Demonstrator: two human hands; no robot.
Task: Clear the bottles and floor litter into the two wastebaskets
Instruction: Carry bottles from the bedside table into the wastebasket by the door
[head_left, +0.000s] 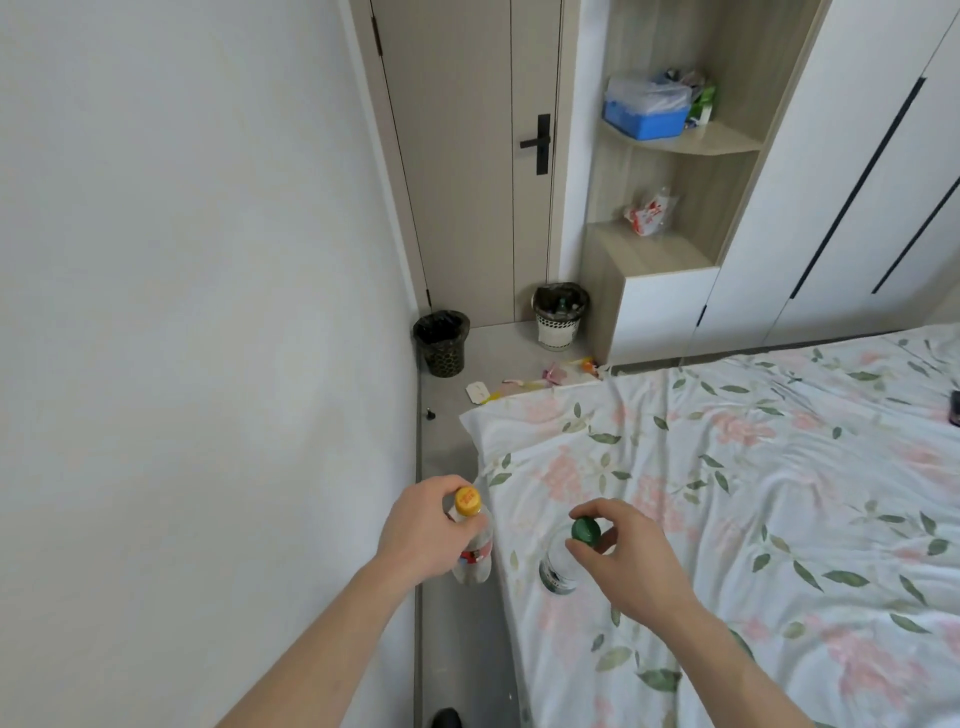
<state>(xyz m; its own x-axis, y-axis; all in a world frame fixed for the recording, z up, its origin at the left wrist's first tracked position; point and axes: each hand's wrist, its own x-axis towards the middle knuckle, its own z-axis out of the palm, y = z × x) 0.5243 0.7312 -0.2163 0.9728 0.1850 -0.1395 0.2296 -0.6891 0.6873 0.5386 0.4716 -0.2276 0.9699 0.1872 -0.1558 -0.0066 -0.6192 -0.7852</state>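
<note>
Red print on the yellow screw cap (466, 500) of the clear plastic bottle (474, 558), just above the left hand's (423, 530) fingertips, too blurred to read. Red-and-white label below those fingers, equally illegible. Nothing else legible.

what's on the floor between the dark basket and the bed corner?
Head view: litter on the grey floor, a white scrap plus pink and yellow wrappers, between the dark basket and the bed corner.
</note>
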